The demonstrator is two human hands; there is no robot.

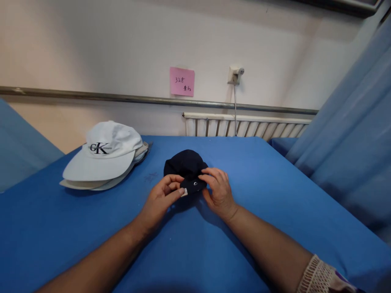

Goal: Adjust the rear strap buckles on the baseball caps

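A dark navy cap [185, 160] is in the middle of the blue-covered table [189, 252], with its near edge between my two hands. My left hand [161, 195] pinches that edge at its left, thumb on top beside a small whitish tag [184, 192]. On the other side, the fingers and thumb of my right hand [220, 193] are closed on the cap's right edge. A small shiny mark shows on the dark fabric between the hands. The underside of the cap is hidden.
To the left lies a stack of caps, with a white cap [106, 150] with black lettering on top. Behind the table are a metal rail [122, 97], a radiator [244, 126], a pink note [182, 81] and a plugged-in cord [235, 97]. A blue curtain [351, 122] hangs at right.
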